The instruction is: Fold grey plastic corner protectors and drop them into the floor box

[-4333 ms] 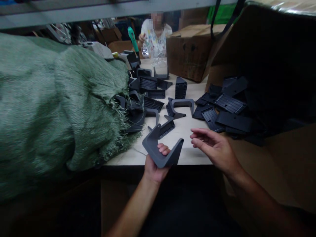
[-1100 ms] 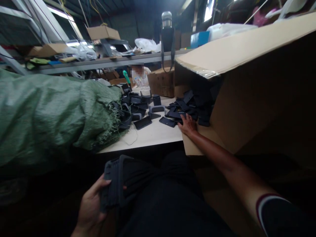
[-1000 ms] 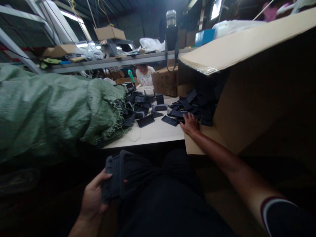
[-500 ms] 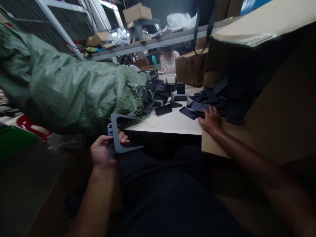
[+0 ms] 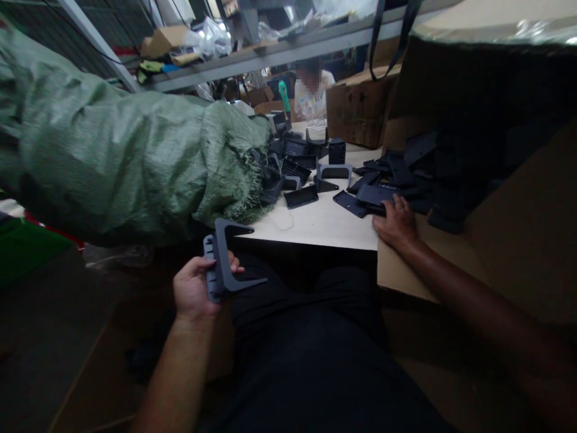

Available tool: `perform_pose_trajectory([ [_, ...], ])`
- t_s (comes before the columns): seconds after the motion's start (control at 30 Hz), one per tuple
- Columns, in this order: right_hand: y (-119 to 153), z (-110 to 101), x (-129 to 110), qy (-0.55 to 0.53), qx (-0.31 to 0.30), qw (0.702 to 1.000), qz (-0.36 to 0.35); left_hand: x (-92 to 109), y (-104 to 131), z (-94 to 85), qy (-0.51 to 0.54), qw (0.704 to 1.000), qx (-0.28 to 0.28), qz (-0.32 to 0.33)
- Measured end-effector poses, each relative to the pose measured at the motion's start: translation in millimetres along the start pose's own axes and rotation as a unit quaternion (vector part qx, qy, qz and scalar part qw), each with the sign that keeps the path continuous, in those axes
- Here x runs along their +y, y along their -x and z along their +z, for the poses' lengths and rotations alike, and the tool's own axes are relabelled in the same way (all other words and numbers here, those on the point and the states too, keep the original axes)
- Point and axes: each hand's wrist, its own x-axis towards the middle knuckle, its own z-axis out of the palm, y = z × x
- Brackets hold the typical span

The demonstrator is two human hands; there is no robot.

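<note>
My left hand (image 5: 195,287) is closed round a grey U-shaped plastic bracket (image 5: 224,258), its two tapering arms pointing right; slots show along its back edge. It is held above my lap, in front of the table edge. Over at the right, my right hand (image 5: 397,224) has its thumb and fingers at the near edge of a flat dark plastic cover (image 5: 375,195), which appears gripped. That cover lies against a pile of similar dark pieces (image 5: 408,165) spilling from a cardboard box. Another flat dark piece (image 5: 350,204) lies just left of it.
A large green woven sack (image 5: 135,150) lies at the left, its frayed mouth by more brackets and covers (image 5: 301,195) on the white table (image 5: 270,231). An open cardboard box (image 5: 505,240) stands right. Behind are a shelf (image 5: 252,57), a brown carton (image 5: 360,111) and a person (image 5: 311,99).
My view has tilted downward and shifted slightly. The bracket in my left hand has turned a little, showing more of its slotted back. My right hand has closed further on the flat cover's edge.
</note>
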Motion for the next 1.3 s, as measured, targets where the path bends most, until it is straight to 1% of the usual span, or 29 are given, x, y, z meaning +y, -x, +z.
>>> perform_pose_trajectory([
  [0.17, 0.0, -6.1, -4.4, -0.018, -0.006, 1.000, -0.015, -19.3, -27.2, 39.0, -0.063, 0.995, -0.052, -0.051],
  [0.27, -0.5, -7.3, -6.7, -0.017, -0.007, 1.000, -0.018, -31.4, -35.4, 61.2, -0.078, 0.989, -0.091, -0.092],
  [0.37, -0.3, -6.6, -8.0, -0.011, 0.003, 1.000, -0.011, -38.4, -36.0, 76.3, -0.085, 0.980, -0.117, -0.137],
  [0.47, 0.3, -5.8, -9.3, -0.005, 0.016, 1.000, -0.010, -42.1, -34.3, 83.5, -0.089, 0.970, -0.140, -0.175],
  [0.57, 0.7, -5.6, -10.2, 0.002, 0.027, 0.999, -0.019, -46.5, -35.0, 84.4, -0.091, 0.966, -0.151, -0.189],
  [0.67, 0.8, -6.2, -10.4, 0.007, 0.035, 0.999, -0.037, -52.7, -40.2, 81.6, -0.090, 0.966, -0.153, -0.191],
  [0.8, -4.1, -8.9, -9.4, 0.001, 0.037, 0.998, -0.060, -61.9, -55.3, 73.9, -0.064, 0.969, -0.132, -0.198],
  [0.9, -16.4, -11.4, -8.2, -0.022, 0.032, 0.997, -0.069, -69.7, -70.6, 67.6, -0.020, 0.967, -0.130, -0.217],
  [1.0, -34.6, -10.8, -8.0, -0.043, -0.003, 0.998, -0.053, -77.8, -85.7, 63.6, 0.038, 0.964, -0.140, -0.224],
  [1.1, -51.8, -5.7, -12.9, -0.054, -0.042, 0.997, -0.044, -84.4, -99.6, 59.0, 0.086, 0.949, -0.185, -0.239],
  [1.17, -60.1, -1.0, -20.9, -0.058, -0.058, 0.995, -0.053, -87.6, -108.8, 53.9, 0.105, 0.939, -0.212, -0.250],
  [1.3, -76.2, 5.8, -44.0, -0.066, -0.089, 0.991, -0.071, -91.6, -125.0, 45.4, 0.139, 0.923, -0.236, -0.269],
])
